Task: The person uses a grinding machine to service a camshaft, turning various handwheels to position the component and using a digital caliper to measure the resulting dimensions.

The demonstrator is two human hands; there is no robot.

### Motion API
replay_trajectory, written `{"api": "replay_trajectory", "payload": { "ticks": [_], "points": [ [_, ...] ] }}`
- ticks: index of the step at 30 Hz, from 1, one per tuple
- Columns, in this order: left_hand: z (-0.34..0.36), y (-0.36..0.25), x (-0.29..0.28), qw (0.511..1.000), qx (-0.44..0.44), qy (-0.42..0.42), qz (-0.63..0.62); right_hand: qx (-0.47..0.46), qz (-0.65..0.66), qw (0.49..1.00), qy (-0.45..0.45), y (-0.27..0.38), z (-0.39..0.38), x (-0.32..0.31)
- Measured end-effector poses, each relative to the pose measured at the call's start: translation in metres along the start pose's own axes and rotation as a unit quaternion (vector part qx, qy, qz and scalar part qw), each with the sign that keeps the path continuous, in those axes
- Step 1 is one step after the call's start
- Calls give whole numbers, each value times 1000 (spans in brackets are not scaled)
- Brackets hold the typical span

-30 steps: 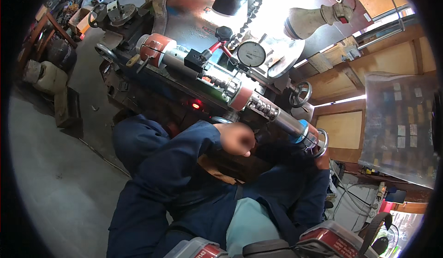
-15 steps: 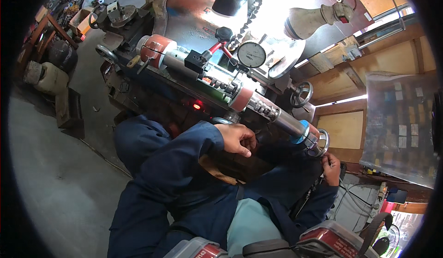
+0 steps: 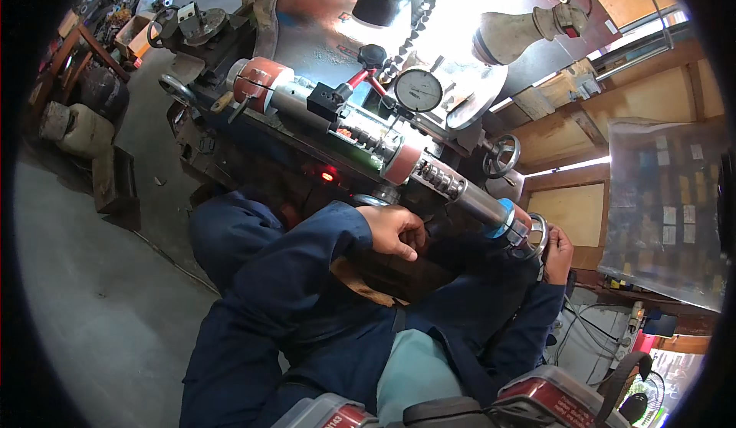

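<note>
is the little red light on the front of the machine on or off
On. The small red indicator light glows bright red against the dark machine front, just above the left hand.

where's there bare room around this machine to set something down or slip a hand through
Bare room is the concrete floor, bordered by the low wooden crate and the blue trouser leg. Crowded: the machine bed around the long shaft and dial gauge, where the left hand and right hand work.

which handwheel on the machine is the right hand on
The handwheel at the shaft's near end, under the right hand; the spoked handwheel further up stands untouched.
</note>
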State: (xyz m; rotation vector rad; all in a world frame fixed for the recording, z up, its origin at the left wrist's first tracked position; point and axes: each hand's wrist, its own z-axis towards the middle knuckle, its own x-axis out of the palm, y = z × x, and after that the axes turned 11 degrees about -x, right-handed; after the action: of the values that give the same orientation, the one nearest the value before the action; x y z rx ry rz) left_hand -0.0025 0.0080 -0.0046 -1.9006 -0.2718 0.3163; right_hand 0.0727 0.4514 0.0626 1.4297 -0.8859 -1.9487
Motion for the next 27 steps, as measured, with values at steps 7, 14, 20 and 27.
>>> {"api": "replay_trajectory", "payload": {
  "ticks": [7, 14, 20, 27],
  "points": [
    [2, 4, 1, 1000, 3, -6, 7, 7, -45, 999, -13, -9, 10, 7],
    [-7, -15, 1, 1000, 5, 13, -14, -67, -389, 918, -47, 44, 7, 14],
    [4, -49, 37, 980, 152, 23, -127, -46, 232, 969, -73, 141, -51, 46],
    [17, -66, 95, 926, 254, -192, -201, -268, -33, 956, 112, 187, -59, 144]
  ]
}}
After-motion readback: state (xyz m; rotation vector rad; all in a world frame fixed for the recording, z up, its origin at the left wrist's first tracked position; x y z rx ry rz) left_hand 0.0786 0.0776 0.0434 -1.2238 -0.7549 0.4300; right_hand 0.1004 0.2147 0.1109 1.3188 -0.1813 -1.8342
